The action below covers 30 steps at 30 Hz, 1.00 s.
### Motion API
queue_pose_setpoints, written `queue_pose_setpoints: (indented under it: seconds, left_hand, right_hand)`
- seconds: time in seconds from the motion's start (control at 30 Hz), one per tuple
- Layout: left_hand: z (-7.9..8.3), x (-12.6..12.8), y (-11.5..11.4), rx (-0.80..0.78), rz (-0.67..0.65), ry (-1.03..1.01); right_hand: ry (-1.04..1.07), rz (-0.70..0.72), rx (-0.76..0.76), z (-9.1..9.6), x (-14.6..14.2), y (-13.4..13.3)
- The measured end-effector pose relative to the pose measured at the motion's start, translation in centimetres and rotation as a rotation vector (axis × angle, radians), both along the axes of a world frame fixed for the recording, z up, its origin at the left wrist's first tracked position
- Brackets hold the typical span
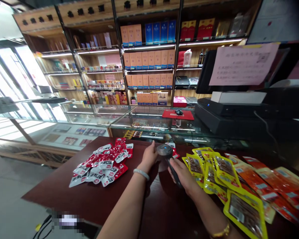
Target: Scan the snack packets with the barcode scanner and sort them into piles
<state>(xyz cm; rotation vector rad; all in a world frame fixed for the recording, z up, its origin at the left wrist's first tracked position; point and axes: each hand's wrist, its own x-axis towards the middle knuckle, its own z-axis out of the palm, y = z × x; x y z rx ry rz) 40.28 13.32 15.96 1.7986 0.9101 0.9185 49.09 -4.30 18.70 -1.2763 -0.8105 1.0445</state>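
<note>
A black handheld barcode scanner is gripped by its handle in my right hand, its rounded head tilted up and pointing away from me. My left hand, with a pale bangle on the wrist, is just left of the scanner head over the table. One of its digits stretches forward; the others are partly hidden, and I see nothing held in it. Just behind the scanner head lies a single red-and-white snack packet, partly covered. A heap of similar red-and-white packets is on the left.
Yellow-edged snack packets and orange-red packets spread across the right of the dark table. Beyond stand a glass counter, a mouse on a red mat, and a monitor. Cables hang at lower left.
</note>
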Motion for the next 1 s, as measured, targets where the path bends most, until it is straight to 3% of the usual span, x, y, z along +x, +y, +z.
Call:
queue_pose_setpoints:
  seconds: [0.07,0.13,0.23,0.37,0.47,0.57,0.73,1.0]
  left_hand:
    - [0.8,-1.7,0.7,0.273,0.184,0.299]
    - [1.3,-3.4,1.5,0.375,0.345,0.563]
    - [1.3,-5.1,2.1,0.283,0.456,0.863]
    - [0.9,-4.9,1.7,0.246,0.394,1.082]
    - [0.9,-4.0,1.0,0.287,0.315,1.093]
    - [1.2,-3.9,1.0,0.297,0.281,0.98]
    - [1.5,-5.5,2.4,0.257,0.412,0.866]
    - [1.1,-6.2,2.8,0.286,0.476,0.865]
  right_hand:
    - [0.01,-0.004,-0.013,-0.1,-0.1,0.0]
    - [0.012,0.002,-0.022,-0.3,-0.3,0.0]
    - [0.006,0.011,-0.027,-0.4,-0.5,0.0]
    - [0.007,0.011,-0.03,-0.5,-0.5,0.0]
    - [0.005,0.005,-0.03,-0.5,-0.4,0.0]
    - [0.006,-0.005,-0.019,-0.4,-0.3,-0.1]
    - [0.01,-0.001,-0.008,-0.3,-0.2,-0.1]
    - [0.014,0.006,-0.004,-0.1,-0.2,-0.1]
